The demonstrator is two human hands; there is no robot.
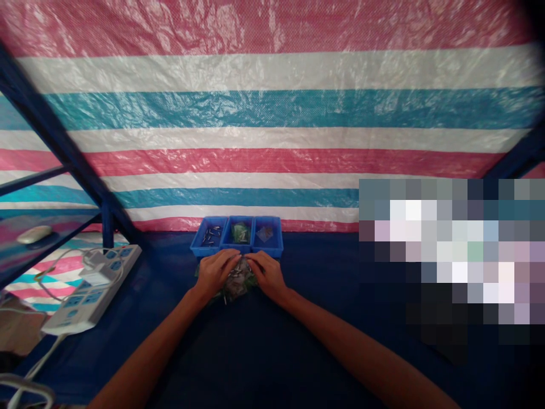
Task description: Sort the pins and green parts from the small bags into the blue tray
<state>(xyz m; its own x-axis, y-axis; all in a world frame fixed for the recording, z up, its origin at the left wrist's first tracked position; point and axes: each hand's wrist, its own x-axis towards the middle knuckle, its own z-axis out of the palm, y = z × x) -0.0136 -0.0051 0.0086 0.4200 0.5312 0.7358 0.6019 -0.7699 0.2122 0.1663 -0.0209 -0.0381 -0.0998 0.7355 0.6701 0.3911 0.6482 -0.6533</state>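
Note:
My left hand (pixel 216 274) and my right hand (pixel 268 274) come close together over a pile of small clear and green plastic bags and shiny metal pieces (pixel 237 286) on the dark blue table. Both hands have their fingers bent and pressed together, with fingertips nearly meeting at the pile's far side. Whatever is between the fingertips is too small to make out. Just beyond the hands stand three joined blue bins. Dark metal pins lie in the left bin (pixel 212 234), green bagged pieces in the middle bin (pixel 240 233), and a small clear bag in the right bin (pixel 267 234).
A white power strip (pixel 91 295) with a plugged-in adapter (pixel 100 271) and cables lies at the table's left. Blue frame bars (pixel 63 130) rise there. A striped plastic sheet (pixel 272 113) hangs behind. The right side is partly blurred by a pixelated patch (pixel 460 255).

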